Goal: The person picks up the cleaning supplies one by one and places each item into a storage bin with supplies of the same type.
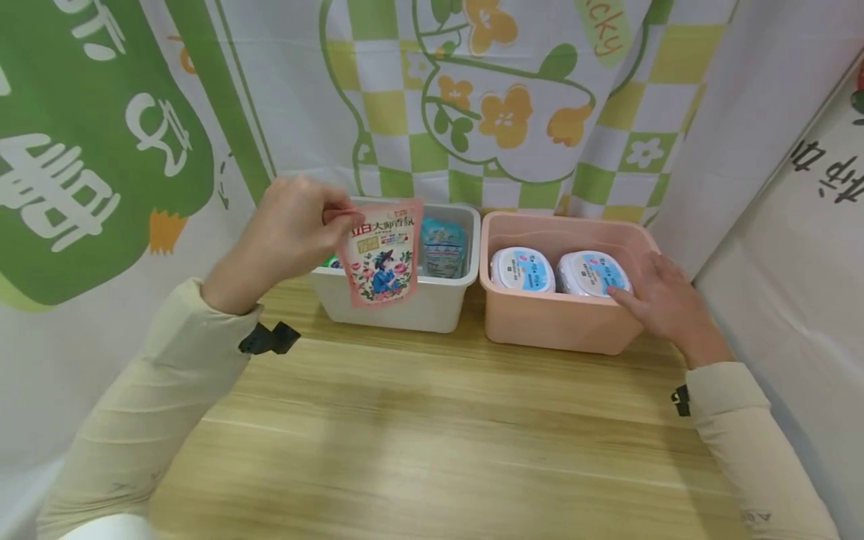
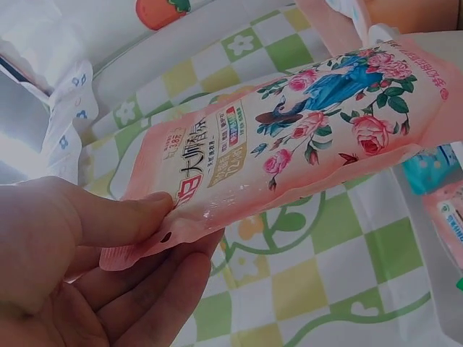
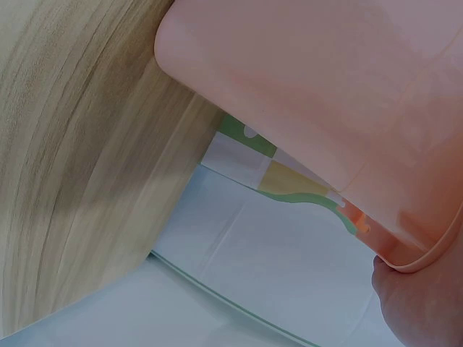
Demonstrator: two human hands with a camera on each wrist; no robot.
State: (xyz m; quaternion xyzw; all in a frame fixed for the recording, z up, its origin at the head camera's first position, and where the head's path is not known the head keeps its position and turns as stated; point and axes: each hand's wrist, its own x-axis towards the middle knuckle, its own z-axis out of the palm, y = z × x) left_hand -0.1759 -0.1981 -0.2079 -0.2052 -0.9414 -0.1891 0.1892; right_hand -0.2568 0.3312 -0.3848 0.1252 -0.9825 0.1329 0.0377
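My left hand (image 1: pixel 297 225) pinches the top corner of a pink-edged pouch (image 1: pixel 381 259) printed with roses and a figure in blue. Thumb and fingers grip its sealed end in the left wrist view, near a small hole. In the head view the pouch hangs in front of a white bin (image 1: pixel 398 307), hiding part of its rim. My right hand (image 1: pixel 664 300) rests over the right rim of a pink bin (image 1: pixel 553 322), its thumb reaching over the lid of a white tub (image 1: pixel 594 274). A second white tub (image 1: pixel 523 270) sits beside that one.
A blue pouch (image 1: pixel 442 247) stands inside the white bin. Both bins are side by side on a wooden table (image 1: pixel 432 435), against a patterned curtain (image 1: pixel 506 112). White cloth walls close in on the left and right.
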